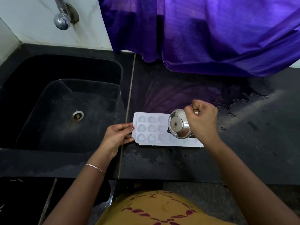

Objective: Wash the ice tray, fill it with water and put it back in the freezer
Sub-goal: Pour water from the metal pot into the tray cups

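Observation:
A white ice tray (152, 129) with heart-shaped cells lies flat on the black counter (178, 161), just right of the sink. My left hand (118, 137) grips its left edge. My right hand (203, 122) holds a small steel cup (178, 125) tipped steeply over the tray's right half, bottom facing me. The cup hides some cells on the right. The left cells look glossy.
A black sink (65, 111) with a metal drain (77, 116) sits to the left, a chrome tap (62, 20) on the wall above it. A purple curtain (211, 33) hangs onto the counter's back. Spilled water (240, 103) spreads right of my hand.

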